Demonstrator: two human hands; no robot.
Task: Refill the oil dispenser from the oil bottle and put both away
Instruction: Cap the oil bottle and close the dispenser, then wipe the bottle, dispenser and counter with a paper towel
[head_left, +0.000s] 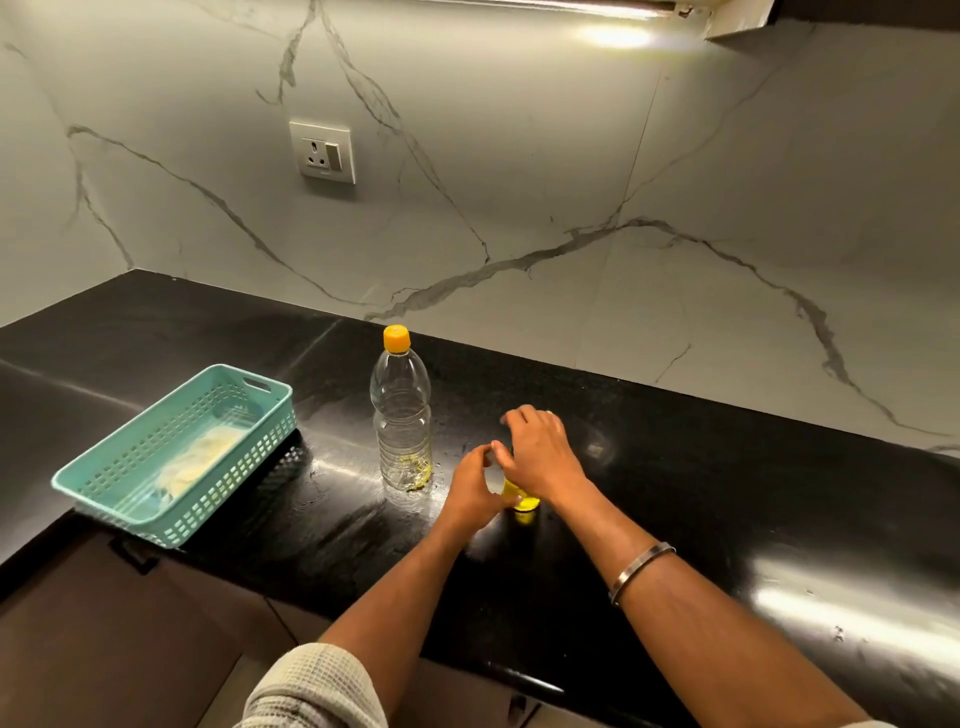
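Note:
A clear plastic oil bottle (401, 415) with an orange cap stands upright on the black counter; only a little yellow oil shows at its bottom. Just right of it stands the small oil dispenser (522, 500), its lower part yellow with oil and mostly hidden by both hands. My left hand (475, 491) grips the dispenser's body from the left. My right hand (540, 452) lies curled over the dispenser's top, which is hidden beneath it.
A teal plastic basket (130, 483) with something pale inside sits at the counter's left front edge. The glossy black counter (727, 509) runs right along a marble wall with a power socket (323, 151). A brown cabinet front lies below the counter edge.

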